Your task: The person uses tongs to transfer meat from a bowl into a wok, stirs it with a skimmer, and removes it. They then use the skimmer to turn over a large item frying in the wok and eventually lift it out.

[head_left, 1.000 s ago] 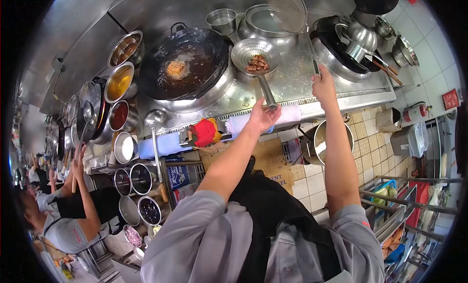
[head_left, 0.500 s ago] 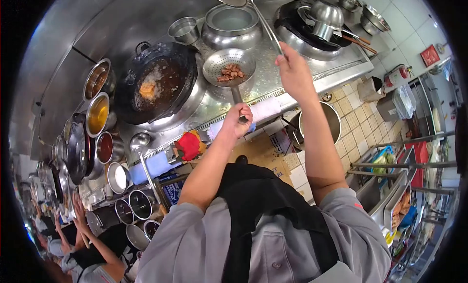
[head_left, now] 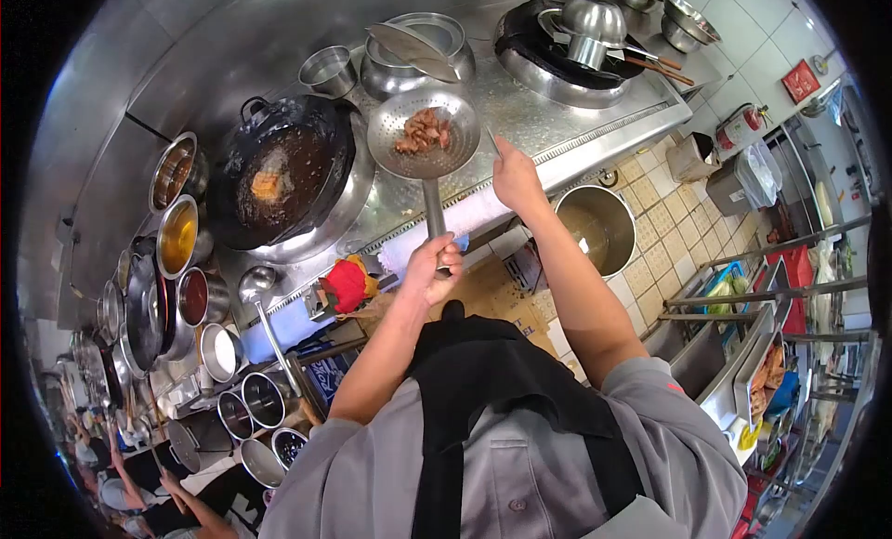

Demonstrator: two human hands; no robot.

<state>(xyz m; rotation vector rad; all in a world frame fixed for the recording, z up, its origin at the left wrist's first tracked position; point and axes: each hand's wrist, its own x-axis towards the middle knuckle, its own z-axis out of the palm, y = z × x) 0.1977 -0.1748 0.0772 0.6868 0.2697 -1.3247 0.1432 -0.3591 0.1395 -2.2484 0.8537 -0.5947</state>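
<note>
My left hand is wrapped round the handle of a perforated metal strainer, which holds browned meat pieces. My right hand grips the thin handle of a flat metal skimmer; its head is over the lidded steel pot, above the strainer. To the left of the strainer, a black wok contains dark bubbling oil, with a golden piece of food frying in it.
Bowls of yellow liquid and red sauce line the left side. A ladle and red cloth lie near the stove's front. Another wok stands back right, a large pot below. Co-workers' arms show lower left.
The skimmer has swung down and left, over the lidded pot. My right hand has moved down and left. The strainer appears larger, and the camera view has shifted slightly.
</note>
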